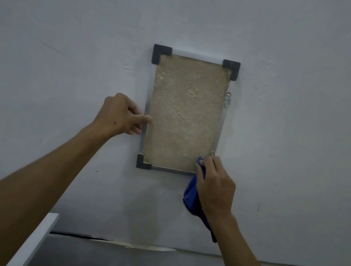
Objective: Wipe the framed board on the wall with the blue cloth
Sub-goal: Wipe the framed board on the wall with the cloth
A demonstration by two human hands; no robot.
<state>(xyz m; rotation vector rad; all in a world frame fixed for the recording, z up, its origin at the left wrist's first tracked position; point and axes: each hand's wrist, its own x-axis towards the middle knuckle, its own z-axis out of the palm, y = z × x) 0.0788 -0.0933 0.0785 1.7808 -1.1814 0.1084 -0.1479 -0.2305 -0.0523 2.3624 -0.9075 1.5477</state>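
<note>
Both forearms are bare to the edge of the view, with no sleeves showing. The left hand (120, 115) and right hand (215, 186) wear no gloves, rings or watch. A few small dark moles dot the left forearm and hand.

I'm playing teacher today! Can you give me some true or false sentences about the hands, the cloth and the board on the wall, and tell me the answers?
1. The right hand holds the blue cloth. True.
2. The cloth is at the top left corner of the board. False: it is at the bottom right corner.
3. The left hand touches the board's left edge. True.
4. The board lies flat on a table. False: it hangs on the wall.
5. The cloth is red. False: it is blue.
6. Dark corner pieces show on the frame. True.
</note>
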